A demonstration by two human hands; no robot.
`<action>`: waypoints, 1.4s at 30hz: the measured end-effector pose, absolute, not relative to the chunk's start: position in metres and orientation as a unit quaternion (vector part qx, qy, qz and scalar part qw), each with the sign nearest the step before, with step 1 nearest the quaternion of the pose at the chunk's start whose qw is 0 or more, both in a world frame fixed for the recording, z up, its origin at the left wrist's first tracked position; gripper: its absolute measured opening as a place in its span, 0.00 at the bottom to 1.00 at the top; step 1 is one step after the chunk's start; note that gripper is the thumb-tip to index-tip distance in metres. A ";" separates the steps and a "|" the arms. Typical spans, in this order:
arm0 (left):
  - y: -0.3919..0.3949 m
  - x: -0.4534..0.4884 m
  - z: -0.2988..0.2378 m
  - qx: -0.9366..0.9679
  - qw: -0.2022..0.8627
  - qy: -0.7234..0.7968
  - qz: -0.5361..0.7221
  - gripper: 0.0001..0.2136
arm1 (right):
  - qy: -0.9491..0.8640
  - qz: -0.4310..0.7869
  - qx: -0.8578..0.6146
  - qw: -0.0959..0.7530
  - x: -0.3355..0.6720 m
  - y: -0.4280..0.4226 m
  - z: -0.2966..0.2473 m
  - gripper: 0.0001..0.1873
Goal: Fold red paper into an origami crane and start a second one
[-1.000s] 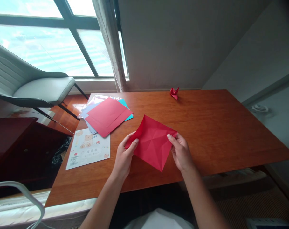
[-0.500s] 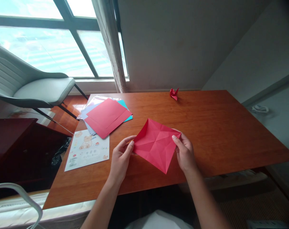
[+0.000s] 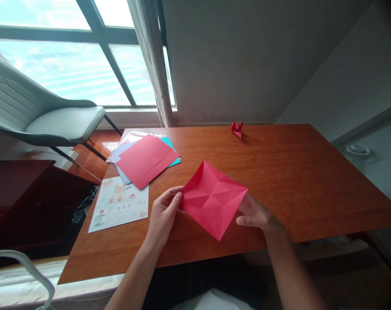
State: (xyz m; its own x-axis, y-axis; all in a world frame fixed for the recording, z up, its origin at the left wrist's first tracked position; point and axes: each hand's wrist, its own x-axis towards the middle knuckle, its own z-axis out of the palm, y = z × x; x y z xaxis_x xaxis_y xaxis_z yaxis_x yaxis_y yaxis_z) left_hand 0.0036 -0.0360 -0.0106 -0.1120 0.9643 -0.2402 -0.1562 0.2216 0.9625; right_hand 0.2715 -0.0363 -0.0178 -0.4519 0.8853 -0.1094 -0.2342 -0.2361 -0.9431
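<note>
A creased square of red paper [image 3: 213, 198] hovers just above the wooden table [image 3: 295, 181], turned like a diamond. My left hand [image 3: 161, 215] pinches its left corner between thumb and fingers. My right hand [image 3: 258, 215] sits at the paper's right corner with its fingers stretched underneath and partly hidden. Its thumb lies off the sheet, so this hand looks open and only touches the paper from below.
A small folded red paper crane [image 3: 237, 128] stands at the table's far edge by the wall. A stack of coloured sheets [image 3: 145, 159] topped with red lies at the left, with a printed bear sheet [image 3: 119, 204] in front. A pale chair [image 3: 53, 122] stands by the window.
The paper has been lowered and flattened towards the table. My right thumb has come off the top of the right corner and that hand has slid under the sheet. The left pinch holds.
</note>
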 end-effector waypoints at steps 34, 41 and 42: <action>-0.036 0.006 -0.009 0.433 0.547 0.544 0.466 0.16 | -0.505 0.639 -0.395 0.425 0.254 -0.028 -0.013 0.49; -0.037 0.007 -0.009 0.440 0.539 0.546 0.466 0.14 | -0.521 0.628 -0.402 0.416 0.257 -0.029 -0.016 0.49; -0.038 0.007 -0.009 0.443 0.539 0.545 0.466 0.14 | -0.532 0.619 -0.406 0.412 0.257 -0.029 -0.017 0.48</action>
